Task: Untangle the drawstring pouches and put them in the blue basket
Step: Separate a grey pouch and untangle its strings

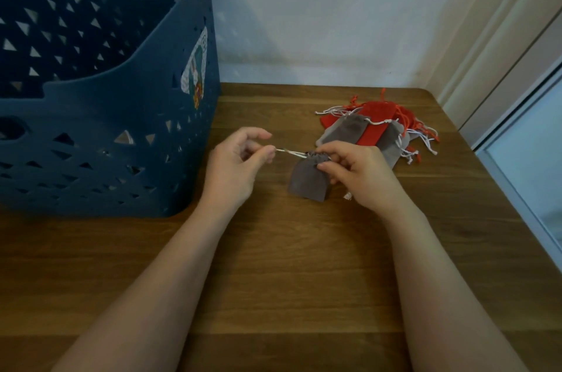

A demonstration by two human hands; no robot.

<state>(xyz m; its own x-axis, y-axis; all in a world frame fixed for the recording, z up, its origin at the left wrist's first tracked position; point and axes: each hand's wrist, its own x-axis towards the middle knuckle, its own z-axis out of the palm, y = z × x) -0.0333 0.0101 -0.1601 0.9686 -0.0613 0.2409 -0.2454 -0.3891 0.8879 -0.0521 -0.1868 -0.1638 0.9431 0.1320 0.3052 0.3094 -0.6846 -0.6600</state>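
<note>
From the head view, your left hand (235, 169) pinches the pale drawstring (291, 153) between thumb and fingertips, drawn taut toward 9 o'clock. Your right hand (357, 172) pinches the gathered neck of the grey pouch (308, 180), which hangs just above the wooden table (289, 265). At 1 o'clock from it lies the pile of red and grey pouches (377, 128), strings tangled. The blue basket (100, 116) stands at 9 o'clock.

A wooden plank worktop (289, 265) is filling the lower view. A pale, faintly scuffed wall (334, 12) is rising behind it at twelve o'clock. At three o'clock, a cream frame (492, 46) is bordering a glass pane (535, 152) letting in soft daylight.
</note>
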